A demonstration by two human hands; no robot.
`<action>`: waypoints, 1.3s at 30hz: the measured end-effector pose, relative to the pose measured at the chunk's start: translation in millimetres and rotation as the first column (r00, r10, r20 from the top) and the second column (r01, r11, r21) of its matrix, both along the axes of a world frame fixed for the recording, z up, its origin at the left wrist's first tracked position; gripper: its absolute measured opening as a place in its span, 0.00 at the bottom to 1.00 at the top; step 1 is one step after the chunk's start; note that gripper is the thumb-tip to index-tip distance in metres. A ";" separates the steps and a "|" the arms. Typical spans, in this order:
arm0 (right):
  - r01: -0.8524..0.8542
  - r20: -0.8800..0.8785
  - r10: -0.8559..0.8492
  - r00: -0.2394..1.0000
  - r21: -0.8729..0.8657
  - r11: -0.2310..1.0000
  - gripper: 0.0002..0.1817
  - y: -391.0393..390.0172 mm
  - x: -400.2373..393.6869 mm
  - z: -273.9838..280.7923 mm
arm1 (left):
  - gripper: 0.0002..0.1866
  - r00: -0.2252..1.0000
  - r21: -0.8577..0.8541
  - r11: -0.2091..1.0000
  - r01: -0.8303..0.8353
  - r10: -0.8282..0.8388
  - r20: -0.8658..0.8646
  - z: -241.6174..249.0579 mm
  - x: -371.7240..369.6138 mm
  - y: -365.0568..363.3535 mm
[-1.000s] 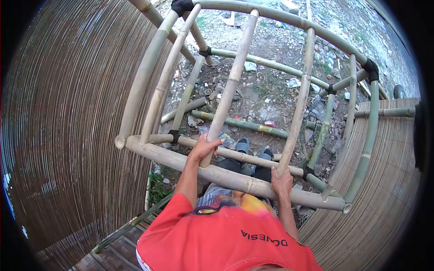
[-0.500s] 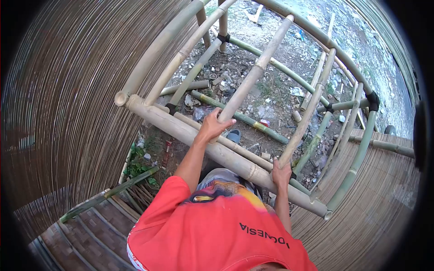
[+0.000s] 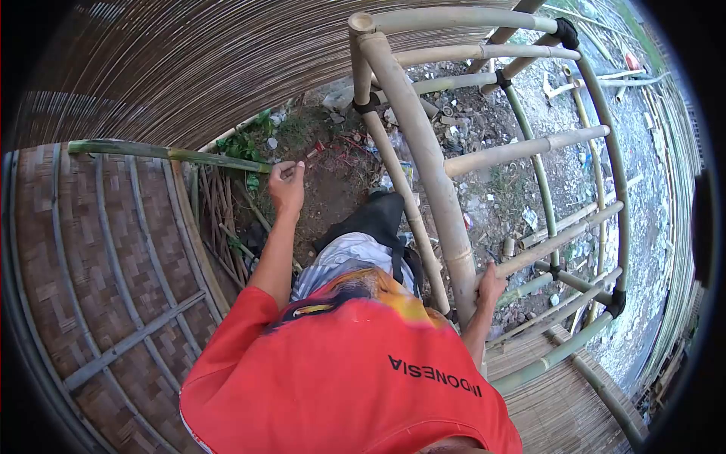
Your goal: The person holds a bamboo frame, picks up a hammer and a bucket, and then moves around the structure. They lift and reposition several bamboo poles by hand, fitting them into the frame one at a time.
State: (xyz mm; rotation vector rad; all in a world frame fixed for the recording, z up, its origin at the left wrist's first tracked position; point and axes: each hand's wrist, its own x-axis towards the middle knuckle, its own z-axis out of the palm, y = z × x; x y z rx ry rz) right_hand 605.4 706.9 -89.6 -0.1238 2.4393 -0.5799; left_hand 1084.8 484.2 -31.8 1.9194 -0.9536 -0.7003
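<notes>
- Frame (image 3: 448,189) of bamboo stands tilted on the person's right side, one thick pole (image 3: 423,132) slanting down beside the body.
- Right hand (image 3: 491,286) is on the frame, closed about the near end of a rung (image 3: 556,242) where it meets the thick pole; part of the grip is hidden.
- Left hand (image 3: 287,185) is off the frame, fingers loosely curled and thumb raised, close to the end of a green pole (image 3: 204,157). Whether it touches that pole is unclear.
- Black ties (image 3: 566,33) bind several corners of the frame, and more rungs run from the thick pole to the curved far pole (image 3: 618,163).
- Red shirt (image 3: 340,378) marked INDONESIA fills the lower middle, with dark trousers (image 3: 370,223) just above it.
- Woven panel (image 3: 68,250), crossed by thin slats, spreads out on the left; the green pole runs along its top end.
- Sticks (image 3: 218,200) lie bunched between the panel and the legs.
- Leaves (image 3: 257,130) grow past the green pole, near a slatted screen (image 3: 204,68).
- Ground (image 3: 484,185) seen through the frame is littered with rubble and scraps.
- Second slatted sheet (image 3: 563,401) sits at lower right, beneath the frame.
</notes>
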 end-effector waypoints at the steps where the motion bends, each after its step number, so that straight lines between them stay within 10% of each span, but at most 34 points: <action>1: 0.006 -0.017 -0.007 1.000 -0.045 0.999 0.37 2.7 -1.2 -6.4 | 0.17 0.999 0.010 1.000 -0.022 0.023 -0.026 4.7 8.6 -3.8; 7: 0.003 0.065 0.006 0.998 -0.128 0.992 0.38 3.8 -4.7 -5.0 | 0.29 0.870 0.153 0.940 0.304 -0.209 -0.447 24.3 -23.5 -114.3; 11: 0.059 -0.072 -0.064 0.995 -0.069 0.996 0.41 1.5 -7.0 -22.9 | 0.38 0.257 0.007 0.583 0.812 -0.346 -0.902 -18.1 -110.5 -190.2; 14: 0.079 -0.206 -0.064 0.976 0.070 0.994 0.41 -16.4 10.5 -7.3 | 0.39 0.127 -0.050 0.669 0.742 -0.213 -0.969 -10.3 -137.8 -199.0; 20: 0.270 -0.392 -0.247 0.886 0.003 0.963 0.46 -106.9 112.7 70.6 | 0.55 0.014 -0.096 0.597 0.796 -0.177 -0.984 -18.4 -121.0 -221.0; 22: -0.299 -0.468 0.143 0.872 -0.277 0.913 0.51 -113.2 153.1 69.3 | 0.56 0.008 -0.090 0.559 0.824 -0.170 -0.985 -16.6 -118.7 -231.4; 25: -0.343 -0.454 0.564 0.690 0.481 0.807 0.56 -145.7 204.8 67.5 | 0.58 -0.010 -0.086 0.469 0.879 -0.161 -0.987 -10.0 -112.1 -242.2; 39: -0.363 -0.449 0.507 0.736 0.370 0.855 0.54 -144.8 196.2 56.9 | 0.62 -0.087 -0.137 0.387 0.912 -0.144 -0.986 -17.7 -102.0 -257.5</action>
